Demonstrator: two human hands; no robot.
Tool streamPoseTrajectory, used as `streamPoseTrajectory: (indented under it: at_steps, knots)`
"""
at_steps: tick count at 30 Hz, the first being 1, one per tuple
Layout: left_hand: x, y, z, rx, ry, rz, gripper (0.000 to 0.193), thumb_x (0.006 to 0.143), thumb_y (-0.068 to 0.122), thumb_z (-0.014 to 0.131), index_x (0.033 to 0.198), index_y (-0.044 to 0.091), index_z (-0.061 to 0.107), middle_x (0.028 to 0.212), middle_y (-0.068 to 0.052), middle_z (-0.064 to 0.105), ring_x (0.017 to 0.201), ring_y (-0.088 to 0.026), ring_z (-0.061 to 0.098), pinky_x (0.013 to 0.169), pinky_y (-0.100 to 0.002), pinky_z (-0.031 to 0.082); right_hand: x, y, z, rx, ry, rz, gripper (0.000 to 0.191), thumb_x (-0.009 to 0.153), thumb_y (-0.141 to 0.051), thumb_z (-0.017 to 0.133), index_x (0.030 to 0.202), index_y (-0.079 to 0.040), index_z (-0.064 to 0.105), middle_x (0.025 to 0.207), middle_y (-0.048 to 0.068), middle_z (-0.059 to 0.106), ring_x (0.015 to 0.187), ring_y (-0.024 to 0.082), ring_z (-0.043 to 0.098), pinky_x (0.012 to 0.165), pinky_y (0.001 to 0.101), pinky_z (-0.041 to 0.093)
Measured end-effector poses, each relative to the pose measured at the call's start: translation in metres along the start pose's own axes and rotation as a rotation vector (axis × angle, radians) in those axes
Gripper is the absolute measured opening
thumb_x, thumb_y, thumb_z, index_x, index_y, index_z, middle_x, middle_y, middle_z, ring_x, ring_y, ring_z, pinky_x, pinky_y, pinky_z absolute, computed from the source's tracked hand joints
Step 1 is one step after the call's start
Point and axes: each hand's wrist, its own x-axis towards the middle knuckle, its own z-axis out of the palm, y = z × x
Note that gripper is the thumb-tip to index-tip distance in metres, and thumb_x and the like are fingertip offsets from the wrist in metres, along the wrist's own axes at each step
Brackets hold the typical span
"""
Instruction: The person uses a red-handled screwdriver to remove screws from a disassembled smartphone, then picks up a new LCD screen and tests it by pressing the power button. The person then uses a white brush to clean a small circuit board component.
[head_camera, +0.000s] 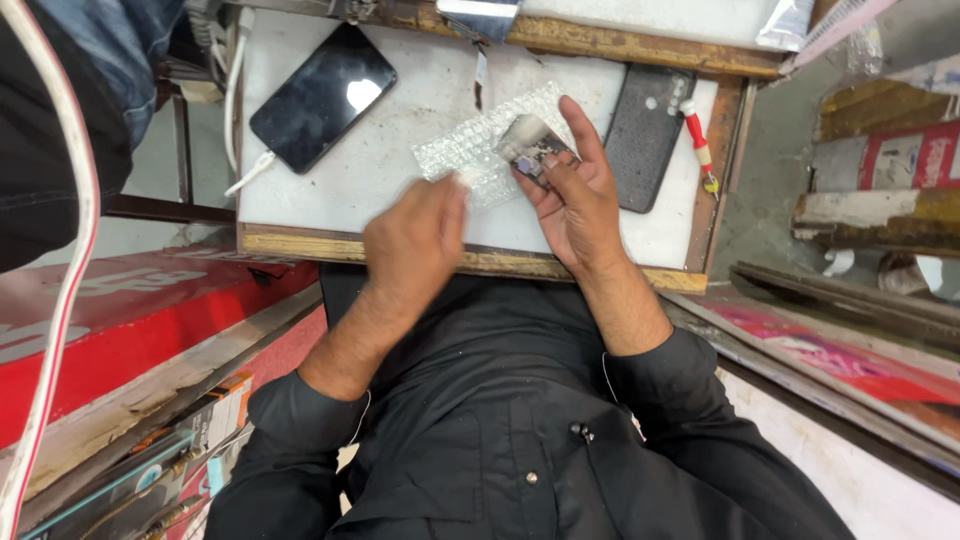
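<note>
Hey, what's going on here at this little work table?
A person in a dark shirt sits at a small white-topped table. The right hand holds a small circuit board part between thumb and fingers. The left hand is blurred beside it, at the edge of a sheet of bubble wrap. A dark phone lies screen up to the left with a white cable plugged in. A black phone back cover and a red-handled screwdriver lie to the right.
</note>
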Motion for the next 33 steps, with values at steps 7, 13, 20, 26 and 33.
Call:
streamPoseTrajectory:
  at_steps: [7, 13, 20, 26, 33]
  knots:
    - [0.007, -0.002, -0.009, -0.010, 0.019, -0.035, 0.019, 0.105, 0.019, 0.067, 0.116, 0.005, 0.072, 0.093, -0.011, 0.070, 0.076, -0.032, 0.071, 0.064, -0.042, 0.056, 0.005, -0.002, 0.001, -0.024, 0.023, 0.003, 0.068, 0.105, 0.003, 0.055, 0.164, -0.015, 0.028, 0.134, 0.014, 0.065, 0.123, 0.024, 0.068, 0.108, 0.0396, 0.057]
    - [0.010, 0.004, -0.010, 0.025, 0.030, -0.084, 0.018, 0.104, 0.018, 0.067, 0.116, 0.006, 0.073, 0.096, -0.011, 0.073, 0.077, -0.031, 0.071, 0.066, -0.041, 0.056, 0.004, -0.005, -0.001, -0.002, 0.045, 0.030, 0.067, 0.104, 0.004, 0.055, 0.165, -0.012, 0.030, 0.135, 0.014, 0.063, 0.124, 0.023, 0.067, 0.110, 0.0390, 0.058]
    - [0.007, 0.003, -0.009, -0.016, 0.033, -0.107, 0.018, 0.104, 0.018, 0.067, 0.117, 0.006, 0.072, 0.099, -0.011, 0.073, 0.081, -0.033, 0.072, 0.068, -0.041, 0.057, 0.005, -0.007, -0.002, -0.032, 0.056, 0.025, 0.065, 0.104, 0.002, 0.054, 0.162, -0.013, 0.030, 0.132, 0.011, 0.067, 0.121, 0.022, 0.068, 0.107, 0.0383, 0.058]
    - [0.010, -0.001, -0.009, 0.000, -0.038, -0.127, 0.019, 0.102, 0.020, 0.067, 0.115, 0.006, 0.072, 0.097, -0.014, 0.073, 0.079, -0.036, 0.071, 0.067, -0.044, 0.056, 0.004, -0.003, -0.004, 0.042, 0.004, 0.008, 0.065, 0.109, 0.005, 0.055, 0.166, -0.011, 0.031, 0.123, 0.007, 0.066, 0.122, 0.021, 0.067, 0.110, 0.0403, 0.057]
    - [-0.003, -0.003, -0.013, -0.080, -0.092, -0.066, 0.022, 0.102, 0.023, 0.065, 0.114, 0.004, 0.071, 0.096, -0.015, 0.074, 0.080, -0.036, 0.072, 0.069, -0.045, 0.057, 0.006, -0.004, -0.005, 0.090, -0.019, -0.017, 0.065, 0.109, 0.006, 0.056, 0.167, -0.010, 0.032, 0.115, 0.005, 0.067, 0.120, 0.020, 0.068, 0.114, 0.0409, 0.057]
